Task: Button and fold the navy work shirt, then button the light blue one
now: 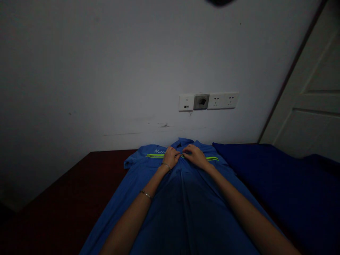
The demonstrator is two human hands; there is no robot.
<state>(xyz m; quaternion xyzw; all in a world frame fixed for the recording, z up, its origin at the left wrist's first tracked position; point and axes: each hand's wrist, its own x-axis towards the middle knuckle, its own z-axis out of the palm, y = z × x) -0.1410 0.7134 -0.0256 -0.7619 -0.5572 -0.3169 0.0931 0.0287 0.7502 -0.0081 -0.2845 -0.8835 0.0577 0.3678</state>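
A blue short-sleeved shirt (148, 179) lies spread out, its collar toward the wall and its front placket running down the middle. Yellow-green reflective strips and white lettering cross its chest. My left hand (171, 157), with bracelets on the wrist and forearm, pinches the shirt's front edge at chest height. Close beside it, my right hand (195, 156) pinches the other side of the placket, fingertips nearly meeting the left ones. Whatever small part, such as a button, lies between the fingertips is too small to make out.
The shirt rests on a dark red table (90, 191). A darker blue cloth (278, 187) lies to the right. Behind stands a white wall (119, 71) with a row of sockets (222, 101). A white panelled door (316, 102) is at the right. The light is dim.
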